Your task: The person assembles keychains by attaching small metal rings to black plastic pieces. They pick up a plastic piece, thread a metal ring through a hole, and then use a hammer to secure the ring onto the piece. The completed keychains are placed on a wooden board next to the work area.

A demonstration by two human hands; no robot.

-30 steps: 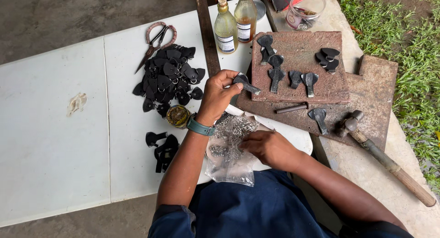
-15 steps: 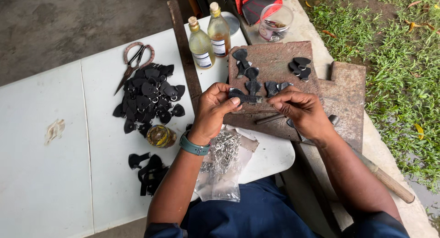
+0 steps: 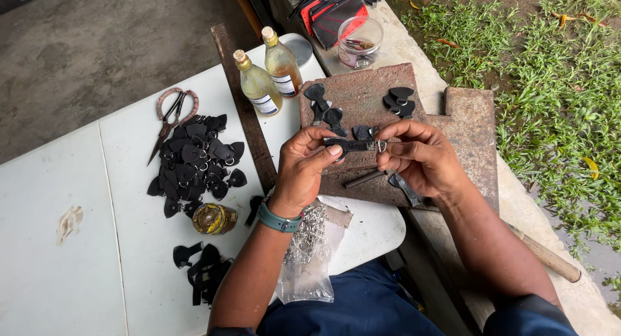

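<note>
Black leather, a narrow strap piece (image 3: 349,144), is pinched between both hands above the rusty metal slab (image 3: 369,100). The left hand (image 3: 304,171) closes thumb and fingers on its left end; the right hand (image 3: 417,156) grips the other end, where a small metal ring (image 3: 381,145) sits at the fingertips. A teal watch (image 3: 278,219) bands the left wrist.

On the slab lie more black leather cut-outs (image 3: 398,100), and a dark metal punch (image 3: 363,179) rests just below the hands. Below the left wrist lies a clear plastic bag (image 3: 309,258) of small metal rings, on the white table (image 3: 84,258). A small round tin (image 3: 213,219), yellowish and worn, stands left of the wrist.

Further left is a heap of black leather pieces (image 3: 194,164), with scissors (image 3: 169,119) at its upper edge. Two glass bottles (image 3: 270,77) of yellowish liquid, each with a white label low on its side, stand beside the slab's far left corner. Behind them sits a clear plastic jar (image 3: 359,42) and a red and black pouch (image 3: 333,11).
</note>
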